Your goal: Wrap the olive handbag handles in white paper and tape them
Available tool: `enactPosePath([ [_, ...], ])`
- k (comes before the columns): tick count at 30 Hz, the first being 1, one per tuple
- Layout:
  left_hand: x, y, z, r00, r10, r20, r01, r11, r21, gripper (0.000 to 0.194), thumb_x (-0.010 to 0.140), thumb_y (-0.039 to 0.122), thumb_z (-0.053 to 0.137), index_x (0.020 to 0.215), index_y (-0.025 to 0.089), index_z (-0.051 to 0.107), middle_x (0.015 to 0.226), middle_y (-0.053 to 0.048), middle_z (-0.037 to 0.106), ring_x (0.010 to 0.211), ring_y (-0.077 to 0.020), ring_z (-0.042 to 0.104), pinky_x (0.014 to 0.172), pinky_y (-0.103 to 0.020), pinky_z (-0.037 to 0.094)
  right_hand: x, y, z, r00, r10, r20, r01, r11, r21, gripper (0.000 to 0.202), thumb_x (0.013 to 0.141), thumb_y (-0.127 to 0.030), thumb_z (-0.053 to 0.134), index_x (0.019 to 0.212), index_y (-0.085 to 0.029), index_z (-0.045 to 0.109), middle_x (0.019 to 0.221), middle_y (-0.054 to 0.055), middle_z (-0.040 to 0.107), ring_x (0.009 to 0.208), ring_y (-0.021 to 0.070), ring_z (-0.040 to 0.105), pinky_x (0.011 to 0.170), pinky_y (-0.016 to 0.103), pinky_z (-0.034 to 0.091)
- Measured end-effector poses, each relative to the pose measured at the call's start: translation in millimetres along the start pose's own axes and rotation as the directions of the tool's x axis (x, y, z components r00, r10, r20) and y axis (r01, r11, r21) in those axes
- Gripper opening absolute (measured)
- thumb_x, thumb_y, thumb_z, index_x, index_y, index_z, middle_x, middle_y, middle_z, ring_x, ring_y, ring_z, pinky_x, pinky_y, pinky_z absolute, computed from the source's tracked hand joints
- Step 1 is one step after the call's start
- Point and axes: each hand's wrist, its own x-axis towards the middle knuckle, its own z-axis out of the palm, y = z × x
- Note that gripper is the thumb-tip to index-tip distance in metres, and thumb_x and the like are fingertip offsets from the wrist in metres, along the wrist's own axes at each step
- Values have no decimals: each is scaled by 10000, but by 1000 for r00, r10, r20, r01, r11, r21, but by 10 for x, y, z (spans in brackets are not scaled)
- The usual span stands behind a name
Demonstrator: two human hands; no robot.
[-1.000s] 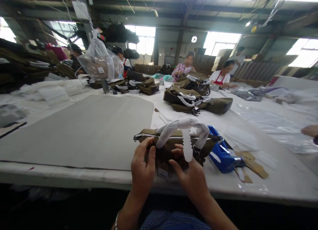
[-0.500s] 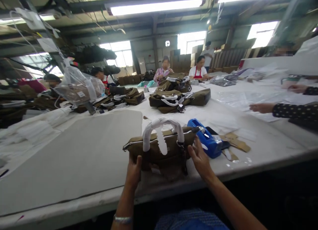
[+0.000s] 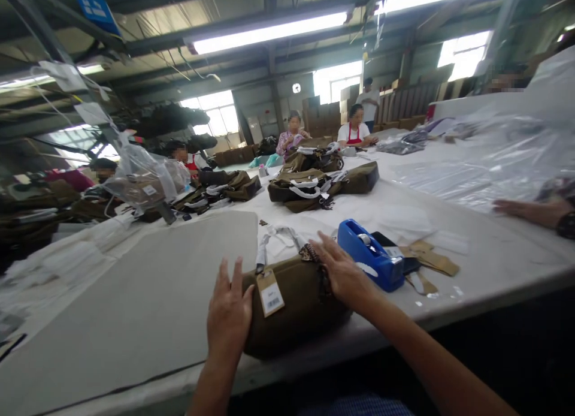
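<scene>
Olive handbag [image 3: 299, 320] lies btwn L hand [image 3: 227, 314] & R hand [image 3: 344, 271], long axis approx. L–R; both open, no grip, one per end, approx. equally near.

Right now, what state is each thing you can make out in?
Olive bag: on the table between both hands, zip out of sight
Hang tag: attached, barcode showing
Handle: wrapped in white
Left hand: open, against the bag
Right hand: open, against the bag
Blue tape dispenser: upright
Grey sheet: flat
Bags behind: piled
Ceiling lamp: lit
</scene>
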Motion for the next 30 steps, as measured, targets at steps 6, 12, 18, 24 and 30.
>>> enactPosePath([
  [6,371,335,175,829,423,366,-399,906,-143,535,1061,389,314,1535,171,435,1615,-113,381,1517,-279,319,1221,-536,305,262,-48,-13,925,-157,345,111,983,149,664,749,20,403,1292,-212,705,1449,61,593,1355,214,556,1175,373,418],
  [12,163,319,393,798,446,405,-499,866,29,609,1042,470,381,1551,135,393,1599,-135,352,1482,-305,378,1183,-549,380,80,-156,187,948,-70,309,65,998,26,617,861,-100,427,1463,-149,553,1569,106,450,1453,251,434,1229,451,324],
  [18,79,256,586,776,475,415,-540,840,48,524,1029,415,407,1483,174,512,1528,-95,472,1413,-322,482,1136,-600,440,6,-136,367,902,50,429,-45,999,-21,564,867,-222,502,1421,-196,603,1531,66,506,1453,292,426,1248,560,204],
  [24,113,273,675,803,472,363,-519,854,37,491,1017,363,423,1453,181,555,1508,-104,520,1406,-310,499,1151,-584,427,-3,-123,386,945,78,318,-93,995,34,524,875,-218,520,1385,-241,639,1529,43,519,1452,276,424,1251,504,216],
  [30,18,-330,381,954,292,66,-292,956,-18,542,1009,373,447,1547,311,423,1587,-84,454,1484,-320,383,1157,-551,434,-333,-66,257,907,403,123,-420,889,182,725,928,-339,534,1598,-158,323,1677,124,213,1563,287,165,1260,507,213],
])
